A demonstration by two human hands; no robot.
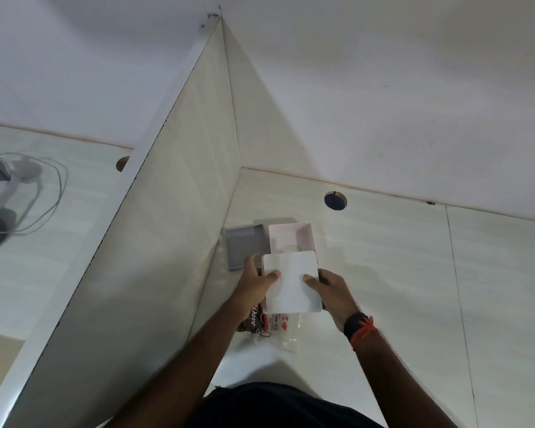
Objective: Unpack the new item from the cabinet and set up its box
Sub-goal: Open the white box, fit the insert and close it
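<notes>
Now both hands' fingers, L (pixel 254 281) & R (pixel 331 288), clamped round white lid (pixel 291 284) over open box (pixel 291 234).

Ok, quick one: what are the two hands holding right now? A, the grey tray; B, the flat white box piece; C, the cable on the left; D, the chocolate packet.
B: both hands, left and right, grip the flat white box piece by its side edges with thumbs on top, while the grey tray lies untouched beyond it.
</notes>
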